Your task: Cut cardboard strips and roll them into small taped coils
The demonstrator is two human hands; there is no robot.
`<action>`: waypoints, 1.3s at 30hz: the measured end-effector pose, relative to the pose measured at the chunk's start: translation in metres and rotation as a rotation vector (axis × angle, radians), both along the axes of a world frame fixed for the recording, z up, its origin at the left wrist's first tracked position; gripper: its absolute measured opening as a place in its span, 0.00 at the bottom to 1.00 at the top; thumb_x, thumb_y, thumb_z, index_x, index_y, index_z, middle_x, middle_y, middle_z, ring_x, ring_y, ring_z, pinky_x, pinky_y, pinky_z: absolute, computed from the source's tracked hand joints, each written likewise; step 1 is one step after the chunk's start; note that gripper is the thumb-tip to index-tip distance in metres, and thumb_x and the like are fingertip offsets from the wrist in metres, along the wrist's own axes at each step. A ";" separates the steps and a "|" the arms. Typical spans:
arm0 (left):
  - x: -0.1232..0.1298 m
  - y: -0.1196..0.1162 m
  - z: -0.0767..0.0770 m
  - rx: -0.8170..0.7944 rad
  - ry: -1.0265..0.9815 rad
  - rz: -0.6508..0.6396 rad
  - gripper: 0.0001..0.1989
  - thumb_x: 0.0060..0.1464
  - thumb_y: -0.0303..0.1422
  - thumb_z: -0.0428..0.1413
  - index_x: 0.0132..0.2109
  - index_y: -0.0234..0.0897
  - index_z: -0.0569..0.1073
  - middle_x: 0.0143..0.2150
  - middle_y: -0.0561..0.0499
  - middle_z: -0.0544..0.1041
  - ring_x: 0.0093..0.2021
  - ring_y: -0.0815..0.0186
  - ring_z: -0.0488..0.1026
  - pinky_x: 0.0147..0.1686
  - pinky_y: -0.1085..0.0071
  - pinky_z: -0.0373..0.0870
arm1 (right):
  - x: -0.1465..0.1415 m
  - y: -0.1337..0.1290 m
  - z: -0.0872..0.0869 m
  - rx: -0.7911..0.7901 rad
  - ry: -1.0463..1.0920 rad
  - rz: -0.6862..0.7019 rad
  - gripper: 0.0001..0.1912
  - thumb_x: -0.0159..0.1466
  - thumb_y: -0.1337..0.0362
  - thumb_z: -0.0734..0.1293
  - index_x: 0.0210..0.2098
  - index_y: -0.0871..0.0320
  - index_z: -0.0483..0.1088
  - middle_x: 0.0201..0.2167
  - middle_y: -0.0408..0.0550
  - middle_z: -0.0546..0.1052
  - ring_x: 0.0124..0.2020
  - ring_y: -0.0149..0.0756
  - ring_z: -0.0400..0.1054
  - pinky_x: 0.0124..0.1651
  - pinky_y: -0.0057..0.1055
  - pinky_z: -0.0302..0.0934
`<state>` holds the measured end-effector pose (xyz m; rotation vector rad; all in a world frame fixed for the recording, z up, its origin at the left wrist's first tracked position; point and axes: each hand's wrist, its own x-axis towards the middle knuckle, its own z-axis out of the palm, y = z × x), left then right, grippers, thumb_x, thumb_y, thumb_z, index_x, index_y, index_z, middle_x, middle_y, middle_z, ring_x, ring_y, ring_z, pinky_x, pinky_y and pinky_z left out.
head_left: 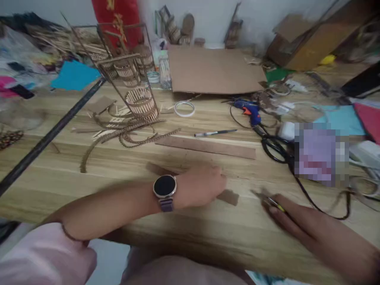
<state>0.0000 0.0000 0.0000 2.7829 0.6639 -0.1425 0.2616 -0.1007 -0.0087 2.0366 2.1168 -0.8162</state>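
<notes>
My left hand point(204, 184), with a dark-faced watch on the wrist, lies with curled fingers over a narrow brown cardboard strip point(228, 197) on the wooden table. The strip's ends show on both sides of the hand; its middle is hidden. To the right, my right hand point(292, 215) is closed around a craft knife point(274, 204) with a bit of yellow on it. Its blade points left, just apart from the strip, and is smeared by motion. Beyond my left hand lies a longer cardboard strip point(208, 148), with a pen point(215, 133) behind it.
A blue glue gun point(247, 111) with a looping black cord point(274, 158) lies right of centre. Small slatted baskets point(142, 105), braided strips point(148, 138) and a tape roll point(184, 109) stand or lie further back. A large cardboard sheet point(216, 71) is behind them.
</notes>
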 end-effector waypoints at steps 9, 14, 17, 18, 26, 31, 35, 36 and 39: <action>-0.014 0.031 0.031 -0.578 -0.575 0.530 0.08 0.59 0.32 0.52 0.31 0.37 0.64 0.26 0.55 0.72 0.23 0.70 0.71 0.22 0.74 0.60 | -0.021 0.014 0.004 0.043 0.171 -0.024 0.21 0.67 0.44 0.53 0.42 0.51 0.68 0.26 0.46 0.80 0.27 0.42 0.76 0.31 0.33 0.69; -0.043 0.023 0.001 -1.160 -0.820 0.998 0.05 0.60 0.29 0.52 0.34 0.36 0.66 0.24 0.55 0.73 0.25 0.67 0.78 0.18 0.78 0.63 | -0.021 0.027 -0.005 0.228 0.165 0.021 0.26 0.62 0.42 0.62 0.50 0.54 0.65 0.34 0.49 0.80 0.31 0.43 0.76 0.31 0.34 0.68; -0.058 0.010 -0.014 -1.315 -0.874 1.161 0.10 0.62 0.29 0.50 0.31 0.32 0.68 0.26 0.50 0.75 0.29 0.67 0.80 0.26 0.78 0.71 | -0.031 0.034 -0.011 0.277 0.056 0.163 0.28 0.60 0.47 0.66 0.55 0.54 0.63 0.42 0.53 0.80 0.37 0.47 0.78 0.34 0.36 0.69; -0.062 0.006 -0.016 -1.343 -0.868 1.203 0.11 0.63 0.28 0.50 0.31 0.31 0.68 0.26 0.49 0.76 0.30 0.67 0.80 0.27 0.78 0.72 | -0.036 0.035 -0.013 0.276 0.008 0.213 0.25 0.62 0.50 0.65 0.55 0.54 0.63 0.43 0.53 0.79 0.36 0.47 0.78 0.32 0.36 0.69; -0.115 -0.007 -0.017 -0.797 -0.786 1.374 0.11 0.61 0.41 0.52 0.46 0.41 0.66 0.17 0.63 0.62 0.13 0.74 0.57 0.13 0.79 0.46 | -0.056 0.049 -0.018 0.314 -0.127 0.503 0.14 0.67 0.62 0.59 0.51 0.53 0.67 0.46 0.52 0.77 0.32 0.42 0.78 0.27 0.33 0.68; -0.125 0.004 -0.019 -0.204 -0.713 1.088 0.10 0.61 0.34 0.50 0.47 0.38 0.70 0.27 0.56 0.70 0.28 0.68 0.69 0.29 0.72 0.64 | -0.074 0.063 -0.001 0.267 -0.197 0.472 0.11 0.69 0.58 0.57 0.41 0.56 0.67 0.35 0.50 0.79 0.27 0.42 0.77 0.24 0.32 0.61; -0.095 0.028 -0.026 0.109 -0.711 0.755 0.09 0.62 0.29 0.47 0.46 0.35 0.70 0.43 0.47 0.76 0.44 0.62 0.72 0.46 0.65 0.67 | -0.111 0.077 0.010 0.154 -0.229 0.537 0.10 0.71 0.59 0.57 0.40 0.55 0.66 0.28 0.47 0.80 0.29 0.42 0.77 0.24 0.30 0.55; -0.085 0.035 -0.030 0.151 -0.717 0.691 0.09 0.62 0.28 0.46 0.45 0.35 0.70 0.43 0.46 0.76 0.46 0.61 0.71 0.48 0.64 0.67 | -0.121 0.080 0.011 0.131 -0.243 0.559 0.09 0.71 0.60 0.57 0.41 0.56 0.66 0.30 0.48 0.81 0.31 0.42 0.77 0.24 0.29 0.54; -0.061 0.053 -0.044 0.211 -0.709 0.579 0.11 0.61 0.25 0.45 0.45 0.35 0.70 0.44 0.45 0.76 0.47 0.60 0.70 0.51 0.62 0.66 | -0.141 0.087 0.011 0.078 -0.305 0.576 0.09 0.71 0.62 0.58 0.43 0.56 0.67 0.32 0.50 0.82 0.33 0.45 0.78 0.24 0.30 0.52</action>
